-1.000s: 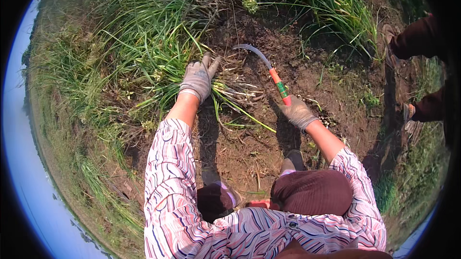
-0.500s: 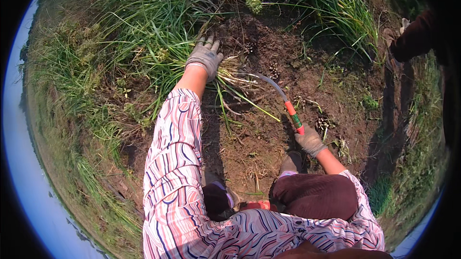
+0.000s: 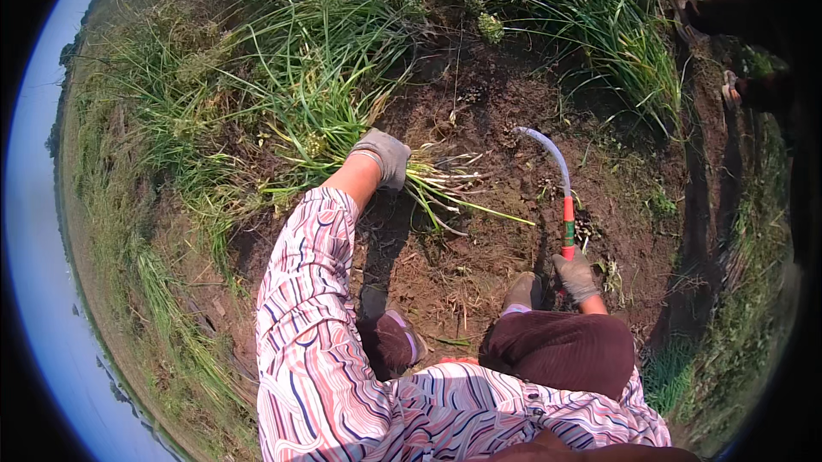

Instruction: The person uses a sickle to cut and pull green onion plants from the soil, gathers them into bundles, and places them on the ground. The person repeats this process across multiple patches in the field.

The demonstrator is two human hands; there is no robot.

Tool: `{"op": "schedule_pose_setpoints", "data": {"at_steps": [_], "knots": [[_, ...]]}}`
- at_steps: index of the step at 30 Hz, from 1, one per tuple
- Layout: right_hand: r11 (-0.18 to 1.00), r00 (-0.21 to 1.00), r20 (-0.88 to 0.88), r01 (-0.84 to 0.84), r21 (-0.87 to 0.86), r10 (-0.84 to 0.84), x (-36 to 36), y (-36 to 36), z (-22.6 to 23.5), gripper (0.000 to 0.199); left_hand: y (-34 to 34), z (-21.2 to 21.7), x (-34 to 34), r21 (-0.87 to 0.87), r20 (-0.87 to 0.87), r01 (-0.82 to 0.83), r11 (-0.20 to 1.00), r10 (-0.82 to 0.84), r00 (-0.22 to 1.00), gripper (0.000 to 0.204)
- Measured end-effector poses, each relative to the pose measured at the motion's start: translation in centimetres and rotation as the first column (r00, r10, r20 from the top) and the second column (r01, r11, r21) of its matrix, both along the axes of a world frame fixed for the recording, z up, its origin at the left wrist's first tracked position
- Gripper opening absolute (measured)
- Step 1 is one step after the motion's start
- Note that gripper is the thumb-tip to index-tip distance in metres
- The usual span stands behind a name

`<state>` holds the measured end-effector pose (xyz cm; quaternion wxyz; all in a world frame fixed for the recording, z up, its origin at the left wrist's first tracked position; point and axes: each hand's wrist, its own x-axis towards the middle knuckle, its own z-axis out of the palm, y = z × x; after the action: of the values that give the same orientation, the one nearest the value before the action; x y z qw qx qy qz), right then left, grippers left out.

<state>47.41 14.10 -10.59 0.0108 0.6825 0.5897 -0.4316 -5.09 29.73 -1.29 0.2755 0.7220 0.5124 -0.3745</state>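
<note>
My gloved left hand [image 3: 387, 159] is closed around a bunch of long green grass-like stalks [image 3: 342, 124]. Their pale lower ends [image 3: 449, 179] stick out to the right of the hand, and one long green stem reaches further right than the others. My right hand [image 3: 575, 275], also gloved, grips the handle of a sickle [image 3: 568, 220] in front of my right knee. The handle is orange-red with a green band. The curved blade [image 3: 552, 150] points up and bends left over bare soil, apart from the stalks.
Tall green leafy clumps [image 3: 591, 25] stand along the far side, one with a pale round flower head [image 3: 491, 28]. Brown soil [image 3: 479, 94] lies between them and my shoes [image 3: 519, 291]. Another person's legs and shoes [image 3: 682, 10] are at the far right.
My left hand has gone from spread fingers on the stalks to closed around them, shifting slightly right and nearer. The sickle has swung right, its blade now away from the stalk ends.
</note>
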Motion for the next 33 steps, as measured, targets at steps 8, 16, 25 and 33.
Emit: {"op": "schedule_pose_setpoints", "data": {"at_steps": [8, 16, 25, 33], "knots": [[0.998, 1.000, 0.024, -0.008, -0.066, 0.010, -5.5, 4.4, 7.2, 0.036, -4.4, 5.7, 1.5, -0.113, -0.143, 0.023, 0.993, -0.039, 0.989, 0.040], [0.929, 0.932, 0.065, -0.347, -0.130, 0.357, -12.8, 8.3, 7.0, 0.040, -13.0, 8.9, -4.2, -0.091, -0.267, 0.089, 0.992, -0.110, 0.957, 0.040], [0.998, 0.967, 0.252, -0.020, -0.057, 0.033, 3.4, 2.9, 9.4, 0.038, -43.2, 7.2, -19.4, -0.138, -0.494, -0.306, 0.942, 0.202, 0.845, 0.039], [0.982, 0.992, 0.117, 0.016, 0.189, -0.039, 3.4, 2.4, 15.3, 0.030, -80.5, 12.5, -13.5, -0.053, -0.628, -0.881, 0.470, 0.670, 0.396, 0.080]]}}
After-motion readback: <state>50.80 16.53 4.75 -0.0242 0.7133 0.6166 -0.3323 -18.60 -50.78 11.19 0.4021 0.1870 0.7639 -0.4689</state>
